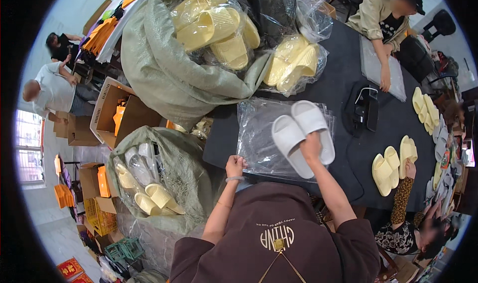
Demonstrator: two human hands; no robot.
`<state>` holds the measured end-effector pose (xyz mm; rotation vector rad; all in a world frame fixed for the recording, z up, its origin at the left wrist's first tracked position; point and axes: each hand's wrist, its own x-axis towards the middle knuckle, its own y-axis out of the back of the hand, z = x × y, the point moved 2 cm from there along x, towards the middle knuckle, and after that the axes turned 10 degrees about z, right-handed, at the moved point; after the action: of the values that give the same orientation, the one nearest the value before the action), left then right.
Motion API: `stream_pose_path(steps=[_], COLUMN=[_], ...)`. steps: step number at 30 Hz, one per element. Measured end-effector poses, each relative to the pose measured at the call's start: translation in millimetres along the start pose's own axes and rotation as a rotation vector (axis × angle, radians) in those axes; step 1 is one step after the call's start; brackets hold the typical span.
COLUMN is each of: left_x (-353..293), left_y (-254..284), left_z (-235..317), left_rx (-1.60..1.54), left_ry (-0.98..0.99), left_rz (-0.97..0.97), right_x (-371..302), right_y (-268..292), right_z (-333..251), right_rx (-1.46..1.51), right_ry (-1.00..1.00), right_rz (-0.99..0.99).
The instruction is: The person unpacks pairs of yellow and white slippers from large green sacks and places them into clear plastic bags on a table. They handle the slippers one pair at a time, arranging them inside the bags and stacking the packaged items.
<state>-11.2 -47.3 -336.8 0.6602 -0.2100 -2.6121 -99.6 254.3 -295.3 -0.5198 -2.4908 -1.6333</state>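
Note:
My right hand (311, 147) is closed on a pair of pale grey slide slippers (309, 116), fingers tucked under a strap. The pair is over a stack of clear plastic bags (255, 136) on the dark table (343, 59). At the stack's near left corner, my left hand (235, 165) pinches the edge of a clear bag. Whether the slippers touch the bags below is hard to tell.
Woven sacks (159, 59) hold bagged yellow slippers (214, 24). A black device (366, 109) with a cord sits right of the bags. Loose yellow slippers (386, 171) lie farther right, one touched by a co-worker's hand (410, 168). Another person's hand (385, 81) rests on plastic sheets.

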Motion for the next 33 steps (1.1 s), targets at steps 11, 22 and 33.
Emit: stream_pose_path(steps=[11,22,33], left_x=[-2.8,15.9,15.8], left_y=[11.5,7.8,3.1], left_z=[26.0,26.7,56.6], left_rx=[0.092,0.347,0.745], left_ry=[-0.03,-0.148,-0.356], left_rz=[-0.178,-0.203,-0.077], right_x=[17.8,-4.9,-21.3], right_y=[60.2,17.9,-20.6], right_z=[-7.0,-19.7,2.7], right_rx=[0.142,0.073,-0.016], right_ry=[-0.095,-0.145,-0.032], right_rz=[0.117,-0.085,-0.007])
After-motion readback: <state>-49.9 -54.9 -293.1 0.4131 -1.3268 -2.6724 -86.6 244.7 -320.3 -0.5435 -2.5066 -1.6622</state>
